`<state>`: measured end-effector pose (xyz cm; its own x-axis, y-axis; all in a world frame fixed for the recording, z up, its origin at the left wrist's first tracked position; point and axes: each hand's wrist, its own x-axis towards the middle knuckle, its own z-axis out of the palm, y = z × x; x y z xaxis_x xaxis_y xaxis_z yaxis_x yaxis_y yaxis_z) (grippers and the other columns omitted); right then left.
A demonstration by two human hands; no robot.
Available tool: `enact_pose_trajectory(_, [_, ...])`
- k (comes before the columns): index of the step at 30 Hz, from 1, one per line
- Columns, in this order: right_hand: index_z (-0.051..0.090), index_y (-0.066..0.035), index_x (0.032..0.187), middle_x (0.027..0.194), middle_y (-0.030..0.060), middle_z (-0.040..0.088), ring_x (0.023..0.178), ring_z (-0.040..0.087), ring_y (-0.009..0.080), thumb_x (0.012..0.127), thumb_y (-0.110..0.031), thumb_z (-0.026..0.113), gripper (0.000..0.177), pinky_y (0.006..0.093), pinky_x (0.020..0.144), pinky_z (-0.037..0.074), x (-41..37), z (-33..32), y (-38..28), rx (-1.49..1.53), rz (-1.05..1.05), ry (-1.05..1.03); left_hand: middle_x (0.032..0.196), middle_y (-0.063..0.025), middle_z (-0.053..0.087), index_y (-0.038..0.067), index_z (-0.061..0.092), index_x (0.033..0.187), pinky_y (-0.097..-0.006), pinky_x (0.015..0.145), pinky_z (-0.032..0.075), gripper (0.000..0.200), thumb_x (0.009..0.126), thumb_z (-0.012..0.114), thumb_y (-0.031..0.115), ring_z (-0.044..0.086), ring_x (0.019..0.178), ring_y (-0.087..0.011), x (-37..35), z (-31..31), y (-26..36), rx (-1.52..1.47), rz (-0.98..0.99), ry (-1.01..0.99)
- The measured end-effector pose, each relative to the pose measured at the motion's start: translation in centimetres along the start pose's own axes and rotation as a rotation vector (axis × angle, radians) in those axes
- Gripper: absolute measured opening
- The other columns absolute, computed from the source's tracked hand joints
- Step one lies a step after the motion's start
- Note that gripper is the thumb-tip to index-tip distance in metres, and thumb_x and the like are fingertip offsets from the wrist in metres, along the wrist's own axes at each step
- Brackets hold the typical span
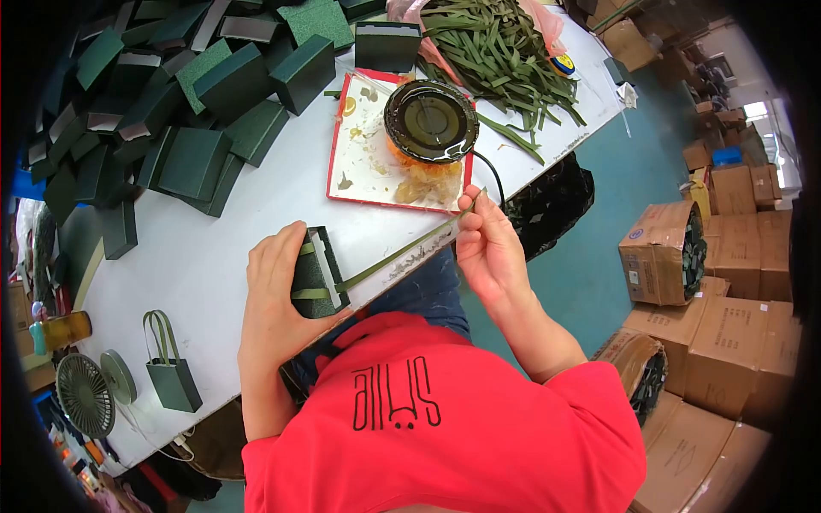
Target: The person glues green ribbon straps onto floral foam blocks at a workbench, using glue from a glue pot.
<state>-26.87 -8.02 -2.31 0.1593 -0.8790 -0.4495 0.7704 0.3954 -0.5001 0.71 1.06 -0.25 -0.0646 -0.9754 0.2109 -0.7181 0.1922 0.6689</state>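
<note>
Red shirt (445, 453): nearest, soft cloth.
White table (205, 282): smooth, smeared along its near edge.
Left hand (274, 286): fingers curved around the small box (313, 272), thumb at its near end.
Right hand (492, 248): thumb and fingertips pinching the green strap (376, 268).
Box: by the table's near edge, grainy dark green; probably light, stiff, best gripped by its side walls.
Strap: flat, narrow; probably limp, best pinched near its tip.

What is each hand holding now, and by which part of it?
The left hand holds the box by its sides; the right hand pinches the ribbon near its end.
</note>
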Motion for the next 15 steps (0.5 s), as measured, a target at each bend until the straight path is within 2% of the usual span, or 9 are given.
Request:
enact_pose_trajectory(6, [0.064, -0.001, 0.118, 0.090, 0.0057, 0.070, 0.065, 0.065, 0.0093, 0.103, -0.021, 0.062, 0.025, 0.0238, 0.059, 0.056, 0.7, -0.2, -0.4, -0.319, -0.090, -0.155, 0.142, -0.0145, 0.053, 0.004, 0.047, 0.145, -0.0466, 0.107, 0.040, 0.107, 0.050, 0.096, 0.017, 0.048, 0.127, -0.0385, 0.5, 0.2, 0.3, -0.002, 0.024, -0.011])
enact_pose_trajectory(9, [0.064, 0.001, 0.119, 0.090, 0.0054, 0.069, 0.068, 0.066, 0.0105, 0.103, -0.023, 0.062, 0.029, 0.0254, 0.061, 0.057, 1.4, 0.1, -1.1, -0.437, -0.115, -0.183, 0.142, -0.0143, 0.053, 0.004, 0.048, 0.144, -0.0468, 0.107, 0.039, 0.107, 0.050, 0.096, 0.018, 0.048, 0.128, -0.0386, 0.9, 0.6, 0.8, -0.015, 0.050, -0.029])
enact_pose_trajectory(15, [0.064, 0.003, 0.116, 0.089, 0.0063, 0.069, 0.067, 0.066, 0.0108, 0.102, -0.021, 0.065, 0.028, 0.0261, 0.063, 0.058, 1.6, 1.8, -1.9, -0.569, -0.120, -0.060, 0.142, -0.0175, 0.052, 0.002, 0.045, 0.146, -0.0473, 0.109, 0.040, 0.111, 0.049, 0.097, 0.019, 0.047, 0.130, -0.0407, 1.7, 1.2, 1.6, -0.035, 0.113, -0.088])
